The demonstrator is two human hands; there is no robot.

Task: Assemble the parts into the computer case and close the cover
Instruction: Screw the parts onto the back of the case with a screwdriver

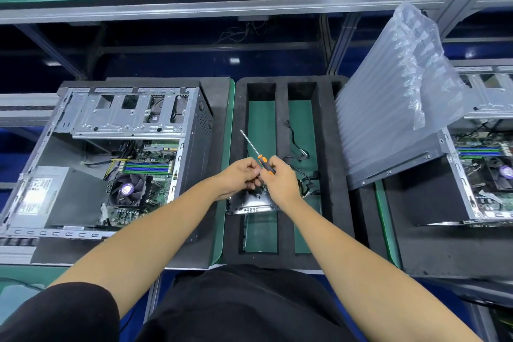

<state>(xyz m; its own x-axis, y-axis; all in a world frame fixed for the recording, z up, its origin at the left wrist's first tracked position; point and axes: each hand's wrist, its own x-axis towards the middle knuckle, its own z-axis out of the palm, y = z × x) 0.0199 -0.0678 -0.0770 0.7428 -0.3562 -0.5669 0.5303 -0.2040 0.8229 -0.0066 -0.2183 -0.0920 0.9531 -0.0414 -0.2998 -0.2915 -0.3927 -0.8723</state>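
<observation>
An open computer case (111, 158) lies on its side at the left, showing its motherboard, fan and power supply. Over the black foam tray (283, 125) in the middle, my right hand (280, 180) grips an orange-and-black screwdriver (256, 151) whose shaft points up and left. My left hand (241, 175) meets it at the handle, fingers curled and pinching something small that I cannot make out. Under both hands a flat part in a dark bag (249, 203) rests in the tray. Loose black cables (299, 155) lie in the tray's right slot.
A second open case (483, 175) stands at the right, with a grey side panel (394, 166) and a clear air-cushion bag (399, 86) leaning against it. Metal shelf rails run along the back. Green mat shows between the foam pads.
</observation>
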